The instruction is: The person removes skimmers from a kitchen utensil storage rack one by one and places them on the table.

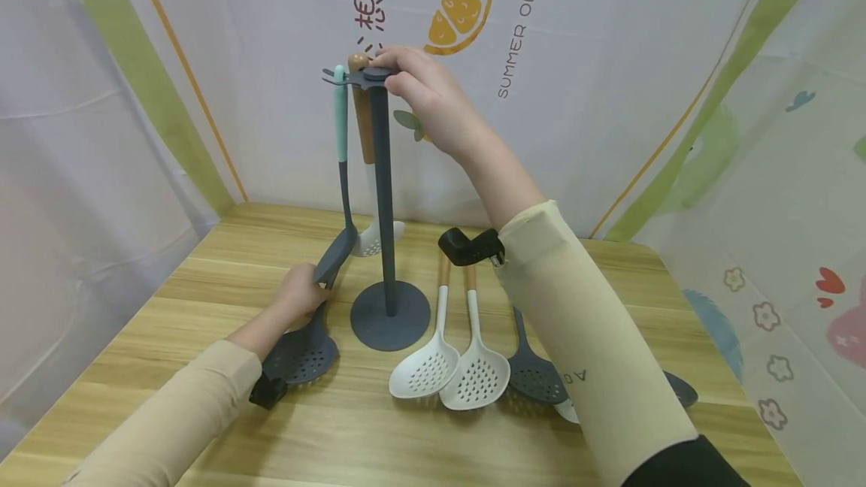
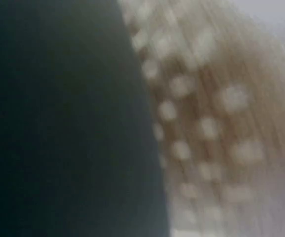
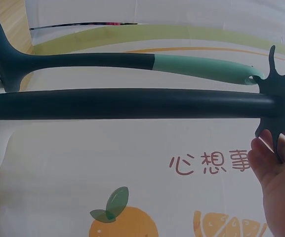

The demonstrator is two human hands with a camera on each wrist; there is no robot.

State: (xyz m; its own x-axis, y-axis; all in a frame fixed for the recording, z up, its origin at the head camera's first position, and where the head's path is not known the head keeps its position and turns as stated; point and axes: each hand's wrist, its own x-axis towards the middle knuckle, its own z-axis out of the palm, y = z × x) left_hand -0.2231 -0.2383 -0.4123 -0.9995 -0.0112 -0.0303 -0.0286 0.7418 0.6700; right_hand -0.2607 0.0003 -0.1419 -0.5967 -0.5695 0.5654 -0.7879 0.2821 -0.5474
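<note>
In the head view a dark grey utensil stand [image 1: 383, 194] stands upright on its round base. My right hand [image 1: 428, 102] grips the pronged hook top [image 3: 278, 94] of the stand, fingers around its edge. From one hook hangs a dark skimmer with a mint handle [image 1: 340, 122]; behind it hangs a white skimmer with a wooden handle [image 1: 363, 126]. Low at the left, my left hand [image 1: 298, 297] grips another dark skimmer [image 1: 307, 355] by its handle, its perforated head toward me. The hanging skimmer's head overlaps this hand's fingers. The left wrist view is mostly filled by a blurred dark surface.
Right of the base, two white skimmers [image 1: 425, 368] with wooden handles lie overlapping on the wooden table [image 1: 325, 434]. A dark skimmer [image 1: 537, 374] lies beside them, partly under my right sleeve. Another dark utensil [image 1: 679, 389] shows beyond the sleeve. A printed curtain [image 1: 609, 58] hangs behind.
</note>
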